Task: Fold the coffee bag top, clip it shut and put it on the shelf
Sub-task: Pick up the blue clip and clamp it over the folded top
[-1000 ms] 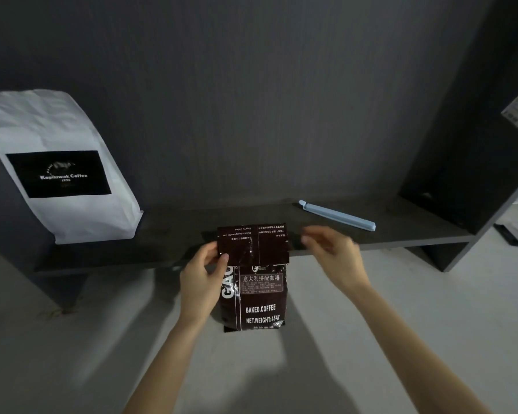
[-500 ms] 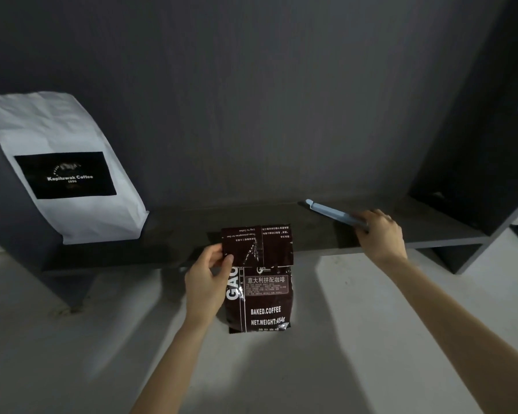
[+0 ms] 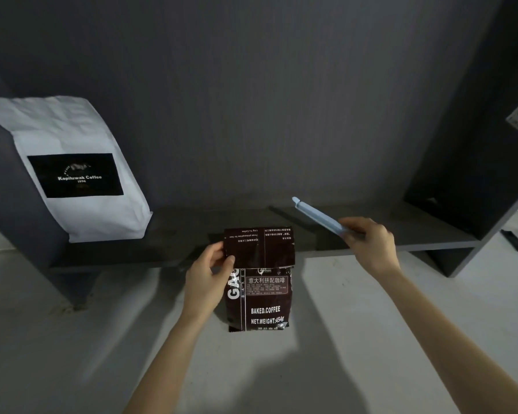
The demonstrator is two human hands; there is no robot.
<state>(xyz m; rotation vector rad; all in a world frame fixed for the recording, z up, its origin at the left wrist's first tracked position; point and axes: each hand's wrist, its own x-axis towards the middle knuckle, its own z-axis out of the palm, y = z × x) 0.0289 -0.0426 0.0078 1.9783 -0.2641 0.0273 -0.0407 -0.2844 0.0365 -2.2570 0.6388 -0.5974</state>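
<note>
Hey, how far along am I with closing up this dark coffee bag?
The fold looks done: the dark coffee bag has its top flap turned down, pinned by your left hand. In hand: your right hand holds the blue clip by one end, lifted off the shelf. Left: clip the fold shut, then set the bag on the shelf.

Your dark brown coffee bag (image 3: 259,291) hangs upright in front of the shelf (image 3: 174,234), clear of it, white print reading "BAKED.COFFEE" and "NET.WEIGHT:454g" facing you. Its top is folded down toward you into a flat flap, so the flap's small print reads upside down. Your pale blue clip (image 3: 319,216) is a long, slim bar, lifted off the shelf and tilted, its far tip pointing up and to the left. The shelf itself is a dark, flat board.
</note>
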